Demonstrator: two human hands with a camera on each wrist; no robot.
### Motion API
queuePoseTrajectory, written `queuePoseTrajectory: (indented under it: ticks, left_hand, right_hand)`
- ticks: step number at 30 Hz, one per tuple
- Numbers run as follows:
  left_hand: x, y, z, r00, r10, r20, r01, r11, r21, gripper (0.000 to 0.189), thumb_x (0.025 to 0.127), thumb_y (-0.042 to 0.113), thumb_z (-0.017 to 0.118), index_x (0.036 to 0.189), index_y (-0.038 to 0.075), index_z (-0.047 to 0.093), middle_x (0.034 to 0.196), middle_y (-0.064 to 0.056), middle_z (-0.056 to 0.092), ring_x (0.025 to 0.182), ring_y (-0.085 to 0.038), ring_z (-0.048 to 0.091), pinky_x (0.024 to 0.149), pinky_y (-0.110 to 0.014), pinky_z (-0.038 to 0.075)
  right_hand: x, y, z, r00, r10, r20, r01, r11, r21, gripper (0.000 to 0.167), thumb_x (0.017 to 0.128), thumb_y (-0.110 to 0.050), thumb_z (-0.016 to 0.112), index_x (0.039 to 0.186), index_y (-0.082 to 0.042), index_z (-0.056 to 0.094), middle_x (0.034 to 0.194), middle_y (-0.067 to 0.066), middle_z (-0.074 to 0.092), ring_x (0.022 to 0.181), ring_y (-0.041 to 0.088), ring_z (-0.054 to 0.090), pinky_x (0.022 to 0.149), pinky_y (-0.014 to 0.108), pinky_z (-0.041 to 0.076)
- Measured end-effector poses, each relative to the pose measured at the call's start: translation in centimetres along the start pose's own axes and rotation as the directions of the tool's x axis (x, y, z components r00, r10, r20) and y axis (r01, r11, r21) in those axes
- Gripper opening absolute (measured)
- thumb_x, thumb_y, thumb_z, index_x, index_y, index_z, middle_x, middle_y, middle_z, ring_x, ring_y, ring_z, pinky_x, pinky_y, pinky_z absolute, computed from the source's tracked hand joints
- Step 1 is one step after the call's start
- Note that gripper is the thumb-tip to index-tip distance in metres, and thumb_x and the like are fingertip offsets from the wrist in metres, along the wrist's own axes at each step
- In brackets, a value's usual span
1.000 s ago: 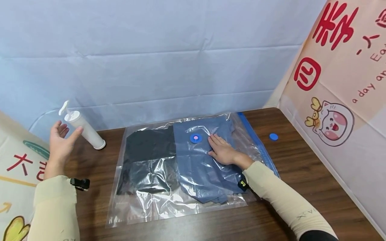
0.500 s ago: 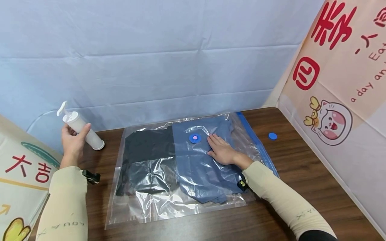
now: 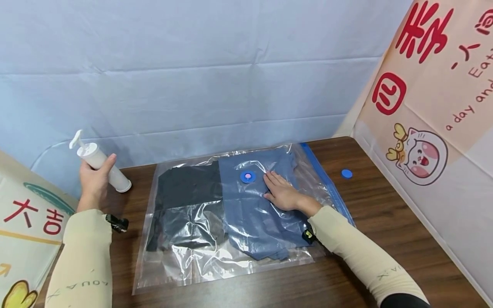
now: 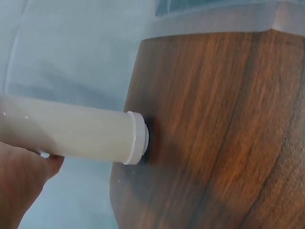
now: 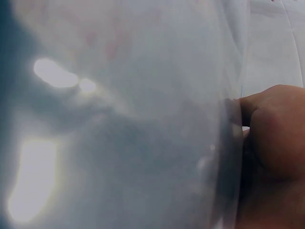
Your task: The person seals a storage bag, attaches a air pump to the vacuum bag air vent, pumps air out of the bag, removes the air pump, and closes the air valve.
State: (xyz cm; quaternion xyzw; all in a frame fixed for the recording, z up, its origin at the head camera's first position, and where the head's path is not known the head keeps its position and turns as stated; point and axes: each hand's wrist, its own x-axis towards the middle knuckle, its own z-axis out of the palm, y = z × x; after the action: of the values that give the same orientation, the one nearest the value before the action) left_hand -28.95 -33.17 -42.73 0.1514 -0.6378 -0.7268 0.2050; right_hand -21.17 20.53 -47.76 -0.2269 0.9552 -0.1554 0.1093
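Note:
In the head view my left hand [image 3: 93, 180] grips a white hand pump [image 3: 117, 179] around its upper barrel, at the table's far left. The pump leans, its T-shaped handle up and its base at the wood; the left wrist view shows the base [image 4: 137, 138] by the table edge. My right hand [image 3: 283, 193] lies flat on a clear vacuum storage bag [image 3: 161, 273], fingers straight, right of its round blue valve [image 3: 247, 176]. Inside the bag are a folded black garment [image 3: 188, 186] and a blue garment [image 3: 250, 218]. Glare on plastic fills much of the right wrist view.
A small blue round cap [image 3: 346, 173] lies on the wooden table [image 3: 389, 231], right of the bag's blue zip edge [image 3: 327, 182]. A pale cloth backdrop [image 3: 215, 94] stands along the back, with printed cloth panels [image 3: 420, 107] at both sides.
My left hand has moved right from beside the pump and closed around its barrel. The pump stays in about the same place. My right hand keeps resting on the bag.

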Motion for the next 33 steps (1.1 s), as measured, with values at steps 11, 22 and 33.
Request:
queuePoseTrajectory:
  ticks: [11,22,33]
  left_hand:
    - [-0.2,0.1,0.9,1.000,-0.020,-0.002,0.020,0.990,0.143,0.018,0.095,0.025,0.071,0.104,0.025,0.056,0.104,0.010,0.054,0.100,-0.006,0.052,0.111,-0.031,0.036]
    - [-1.0,-0.1,0.7,0.999,-0.036,0.017,0.034,0.995,0.091,0.017,0.097,0.026,0.069,0.106,0.023,0.055,0.100,0.008,0.055,0.095,-0.006,0.052,0.103,-0.029,0.038]
    - [-1.8,0.9,1.5,0.992,0.051,0.114,-0.052,0.999,0.004,0.009,0.099,0.020,0.069,0.094,0.014,0.065,0.081,0.006,0.065,0.086,-0.011,0.058,0.080,-0.018,0.044]
  right_hand:
    - [0.0,0.2,0.3,1.000,-0.020,-0.016,0.019,1.000,-0.019,0.067,0.109,-0.026,0.045,0.157,0.011,0.017,0.165,0.029,0.012,0.154,0.043,0.006,0.125,0.051,0.008]
    - [0.0,-0.2,0.1,1.000,-0.007,-0.001,0.007,1.000,-0.019,0.066,0.110,-0.026,0.045,0.157,0.011,0.018,0.165,0.029,0.012,0.154,0.043,0.007,0.125,0.051,0.009]
    - [0.1,0.0,0.2,1.000,-0.017,-0.017,0.017,1.000,-0.020,0.066,0.109,-0.026,0.046,0.157,0.011,0.019,0.164,0.030,0.014,0.154,0.044,0.008,0.124,0.052,0.010]
